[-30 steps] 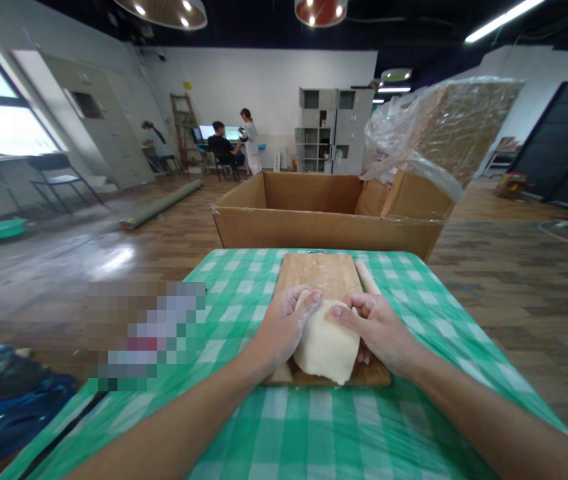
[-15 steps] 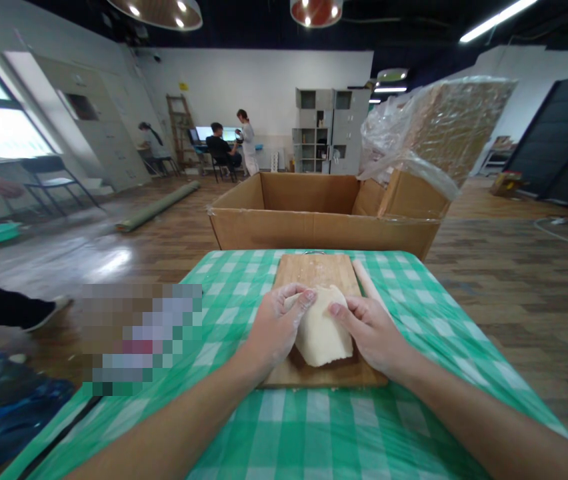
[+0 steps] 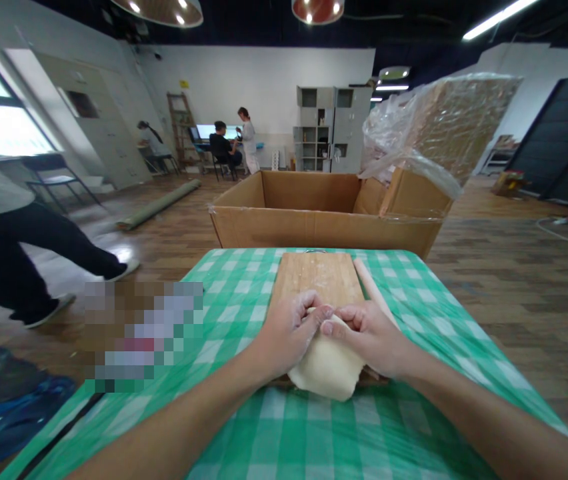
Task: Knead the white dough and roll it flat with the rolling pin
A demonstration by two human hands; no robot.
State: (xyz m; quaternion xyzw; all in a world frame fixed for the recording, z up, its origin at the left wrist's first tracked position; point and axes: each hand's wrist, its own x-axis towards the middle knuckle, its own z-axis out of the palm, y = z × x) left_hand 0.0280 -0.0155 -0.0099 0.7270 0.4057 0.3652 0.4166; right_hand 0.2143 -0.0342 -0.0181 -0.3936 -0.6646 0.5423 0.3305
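Note:
A pale sheet of dough (image 3: pixel 329 367) hangs from both hands over the near end of a wooden cutting board (image 3: pixel 317 273). My left hand (image 3: pixel 291 333) pinches its upper edge between thumb and fingers. Close beside it, my right hand (image 3: pixel 371 337) pinches the same edge, the thumbs nearly touching. The dough's lower edge droops past the board's front edge. Flour dusts the board and my fingers. Along the board's right side lies a rolling pin (image 3: pixel 371 283), its near end hidden by my right hand.
A green-and-white checked tablecloth (image 3: pixel 234 307) covers the table. Beyond its far edge stands a large open cardboard box (image 3: pixel 324 227), with plastic-wrapped cardboard (image 3: pixel 464 127) at its right. A person (image 3: pixel 19 240) steps past on the left. A blurred-out patch (image 3: pixel 149 333) covers the table's left edge.
Both hands have come closer together and slightly nearer to me, gathering the dough's top edge. The dough now hangs lower, past the board's edge. The person at left has come further into view.

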